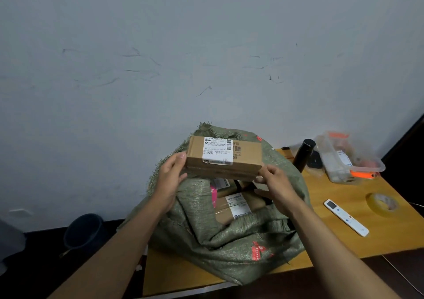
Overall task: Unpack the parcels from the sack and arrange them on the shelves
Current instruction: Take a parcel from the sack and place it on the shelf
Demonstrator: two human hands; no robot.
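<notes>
A green woven sack (229,241) sits open on a wooden table (378,234), with several brown parcels (238,207) and a pink one (213,195) showing inside. Above the sack's mouth I hold a brown cardboard parcel (245,158) with a white shipping label. My left hand (169,179) grips its left end, thumb on the near face. My right hand (275,184) holds its lower right corner with curled fingers. No shelves are in view.
On the table to the right lie a white remote (345,217), a roll of tape (382,203), a black bottle (304,154) and a clear plastic box (351,156) with orange items. A dark bucket (83,230) stands on the floor at left. A scuffed white wall is behind.
</notes>
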